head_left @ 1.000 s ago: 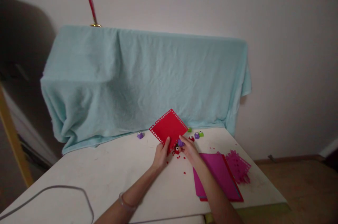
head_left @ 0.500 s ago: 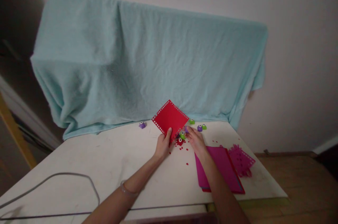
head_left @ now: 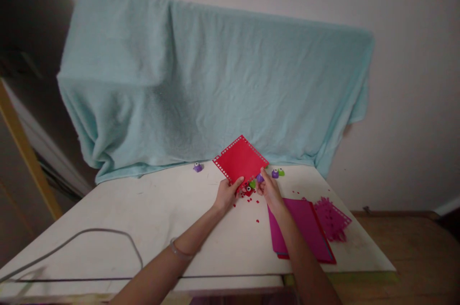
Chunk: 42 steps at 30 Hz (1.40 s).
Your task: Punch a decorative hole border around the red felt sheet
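Two hands (head_left: 225, 195) hold one red sheet (head_left: 240, 160) and one purple punch (head_left: 259, 178).

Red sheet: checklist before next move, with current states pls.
1. Left hand holding the red sheet near its lower corner, thumb on top: ok.
2. Right hand holding the small purple piece: ok.
3. Sheet edge seated in the purple piece: cannot tell, fingers hide the contact.
4. Holes along both upper edges: ok.
5. Table free of red scraps: not ok, several lie scattered near the hands.
6. Magenta sheets clear of the right forearm in view: not ok, it crosses over them.
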{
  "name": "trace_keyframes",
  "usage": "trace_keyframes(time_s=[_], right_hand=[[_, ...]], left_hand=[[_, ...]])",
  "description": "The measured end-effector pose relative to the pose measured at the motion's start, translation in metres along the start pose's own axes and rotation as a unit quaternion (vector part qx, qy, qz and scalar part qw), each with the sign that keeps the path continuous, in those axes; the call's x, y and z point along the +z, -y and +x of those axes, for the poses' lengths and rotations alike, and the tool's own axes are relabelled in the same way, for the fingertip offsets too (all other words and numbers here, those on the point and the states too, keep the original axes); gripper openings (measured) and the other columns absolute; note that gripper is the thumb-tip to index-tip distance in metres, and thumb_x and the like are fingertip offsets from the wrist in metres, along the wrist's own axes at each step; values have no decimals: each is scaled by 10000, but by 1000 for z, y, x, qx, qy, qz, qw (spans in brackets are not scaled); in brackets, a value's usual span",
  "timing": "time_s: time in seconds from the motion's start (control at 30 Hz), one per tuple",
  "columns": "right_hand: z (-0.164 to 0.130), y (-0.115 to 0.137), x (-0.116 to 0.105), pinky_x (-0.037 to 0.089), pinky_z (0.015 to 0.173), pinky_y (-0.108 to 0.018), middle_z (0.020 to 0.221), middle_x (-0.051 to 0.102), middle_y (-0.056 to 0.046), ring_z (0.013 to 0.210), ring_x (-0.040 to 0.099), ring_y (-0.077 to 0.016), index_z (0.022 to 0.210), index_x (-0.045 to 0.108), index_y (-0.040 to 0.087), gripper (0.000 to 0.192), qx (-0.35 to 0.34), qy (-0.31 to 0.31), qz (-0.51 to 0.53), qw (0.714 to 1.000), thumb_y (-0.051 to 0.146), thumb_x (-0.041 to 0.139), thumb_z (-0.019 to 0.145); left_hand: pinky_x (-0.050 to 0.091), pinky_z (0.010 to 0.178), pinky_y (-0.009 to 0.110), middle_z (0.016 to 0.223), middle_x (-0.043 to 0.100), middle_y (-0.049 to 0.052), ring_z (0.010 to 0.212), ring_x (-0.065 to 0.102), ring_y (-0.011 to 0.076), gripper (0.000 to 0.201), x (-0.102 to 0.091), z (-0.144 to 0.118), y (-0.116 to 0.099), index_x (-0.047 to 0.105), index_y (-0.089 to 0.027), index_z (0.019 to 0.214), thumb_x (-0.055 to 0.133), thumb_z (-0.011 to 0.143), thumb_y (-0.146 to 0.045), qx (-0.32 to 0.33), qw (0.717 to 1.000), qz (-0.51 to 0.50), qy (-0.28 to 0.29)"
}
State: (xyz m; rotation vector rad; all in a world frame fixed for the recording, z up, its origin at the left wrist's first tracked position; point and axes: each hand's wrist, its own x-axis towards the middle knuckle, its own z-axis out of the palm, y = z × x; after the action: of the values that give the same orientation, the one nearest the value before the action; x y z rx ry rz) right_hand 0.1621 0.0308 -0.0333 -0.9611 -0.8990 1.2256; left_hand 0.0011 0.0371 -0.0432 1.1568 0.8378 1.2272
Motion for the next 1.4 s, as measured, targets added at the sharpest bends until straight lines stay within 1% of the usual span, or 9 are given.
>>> trace_keyframes(time_s=[0.1,0.2,0.4,0.6,0.7,0.8,1.0,1.17,1.4], right_hand=[[-3,1,3,258,344,-192,478,552,30,345,407,-78,715,524,189,463,-14,35,-15,999,640,604,783],[-4,3,5,276,356,-194,499,570,28,349,417,-76,736,534,190,446,-31,41,-54,997,627,600,794],[-7,6,5,286,352,-198,456,550,29,334,429,-89,709,538,195,443,-87,-42,-136,986,624,592,801],[-19,9,10,277,328,-221,386,505,37,288,398,-102,649,562,204,496,-141,-113,-290,940,686,572,765],[-26,11,15,314,358,-230,393,529,18,320,453,-123,621,580,207,529,-155,-122,-350,916,719,547,751],[-29,16,19,333,380,-239,414,564,-9,370,510,-152,623,608,209,559,-147,-128,-374,907,748,520,739],[-28,20,16,331,394,-241,428,580,-26,409,532,-164,639,631,198,565,-149,-141,-373,905,743,520,740],[-27,19,12,343,401,-247,438,591,-24,404,544,-170,671,654,196,529,-146,-137,-387,900,706,541,751],[-28,17,13,318,353,-250,397,577,-22,317,505,-164,625,648,205,522,-118,-131,-397,901,697,536,759]], left_hand=[[353,429,220,580,668,59,376,441,76,407,3,-1,0,671,-113,669,736,700,-514,-13,999,-22,30],[395,475,232,594,664,52,394,436,75,397,4,-3,1,692,-106,724,743,697,-499,-16,998,-34,55],[348,479,224,471,581,16,402,440,88,409,3,-4,5,719,-94,774,715,730,-500,-15,998,9,61],[356,484,232,480,599,26,412,472,102,415,3,-1,6,708,-85,752,749,682,-491,-34,998,-5,60],[360,475,232,449,579,19,402,475,107,384,3,0,8,698,-91,722,761,676,-467,-41,998,-22,50],[358,456,233,498,619,43,390,479,104,367,4,0,9,691,-95,706,762,681,-455,-49,997,-48,45],[403,478,246,547,645,65,375,476,91,433,6,0,9,663,-89,679,678,765,-513,-36,991,-126,14],[371,424,218,543,633,33,383,500,93,428,7,2,10,613,-111,719,737,697,-520,-47,979,-190,-56],[320,369,204,526,611,25,369,483,89,462,7,3,11,591,-114,727,729,686,-553,-49,979,-188,-62]])
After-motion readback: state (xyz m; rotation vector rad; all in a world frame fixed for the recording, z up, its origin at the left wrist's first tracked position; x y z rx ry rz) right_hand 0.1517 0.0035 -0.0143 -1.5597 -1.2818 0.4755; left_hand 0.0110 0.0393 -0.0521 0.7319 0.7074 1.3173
